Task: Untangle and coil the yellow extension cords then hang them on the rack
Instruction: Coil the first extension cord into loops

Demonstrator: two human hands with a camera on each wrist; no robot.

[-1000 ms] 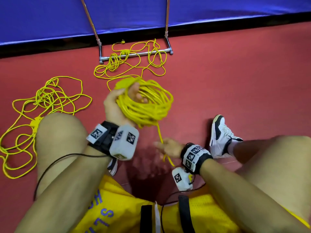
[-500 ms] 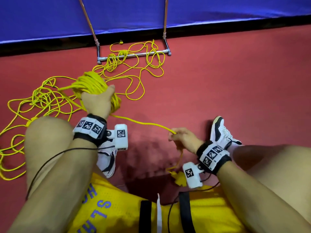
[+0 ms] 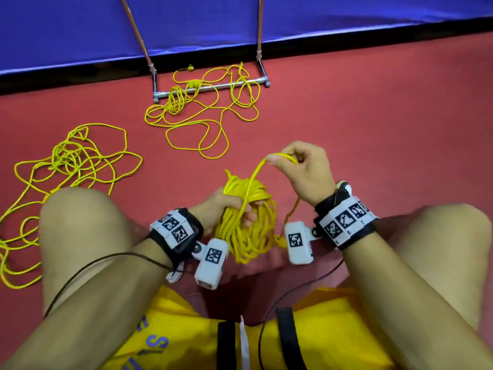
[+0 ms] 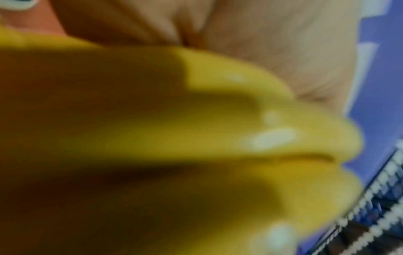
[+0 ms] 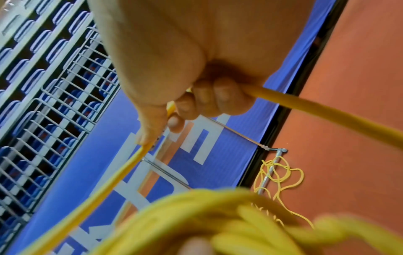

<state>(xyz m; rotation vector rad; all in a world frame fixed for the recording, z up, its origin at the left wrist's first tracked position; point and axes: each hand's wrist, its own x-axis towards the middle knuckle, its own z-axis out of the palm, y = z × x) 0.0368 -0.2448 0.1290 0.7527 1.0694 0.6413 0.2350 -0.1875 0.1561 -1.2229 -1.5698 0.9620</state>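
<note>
Red floor (image 3: 373, 129) — left hand (image 3: 221, 209) grips coiled cord (image 3: 248, 231); right hand (image 3: 306, 172) pinches strand (image 3: 253, 180).

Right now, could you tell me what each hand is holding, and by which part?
The left hand grips the coiled cord through its loops; the right hand pinches its free strand above the coil.

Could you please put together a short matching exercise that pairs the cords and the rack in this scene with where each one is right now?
Things:
1. coiled cord
2. free strand
3. tangled cord
4. rack

Places:
A. stands against the blue wall
B. gripped in the left hand
C. pinched in the right hand
D. loose on the red floor, draped over the rack's bottom bar

Pairs: 1-B, 2-C, 3-D, 4-A
</note>
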